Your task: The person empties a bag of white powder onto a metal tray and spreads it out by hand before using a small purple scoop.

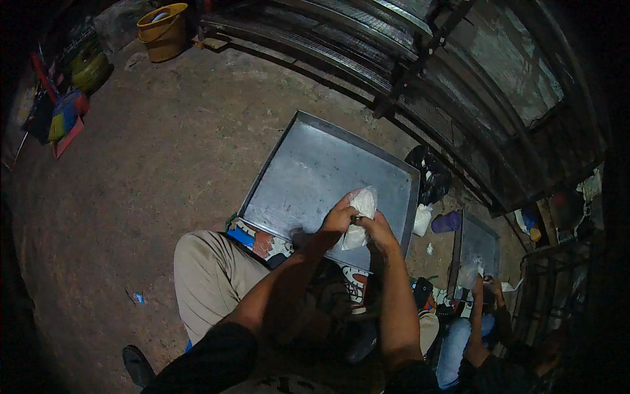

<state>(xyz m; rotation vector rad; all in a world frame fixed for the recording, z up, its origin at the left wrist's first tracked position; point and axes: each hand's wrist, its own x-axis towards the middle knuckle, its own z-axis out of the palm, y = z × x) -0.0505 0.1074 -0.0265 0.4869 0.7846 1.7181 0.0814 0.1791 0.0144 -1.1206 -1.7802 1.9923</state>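
Note:
A clear plastic bag of white, powdery-looking contents is held upright over the right part of a large square metal tray in front of my knees. My left hand grips the bag from the left, fingers closed on it. My right hand grips it from the right, thumb across its middle. The far side of each hand is hidden behind the bag. A patterned mat shows under the tray's near edge, beside my bent, trousered left leg.
Metal racks line the back and right. A yellow bucket, brooms, black bag, white bag and purple cup sit on the floor. A co-worker at right works over a smaller tray.

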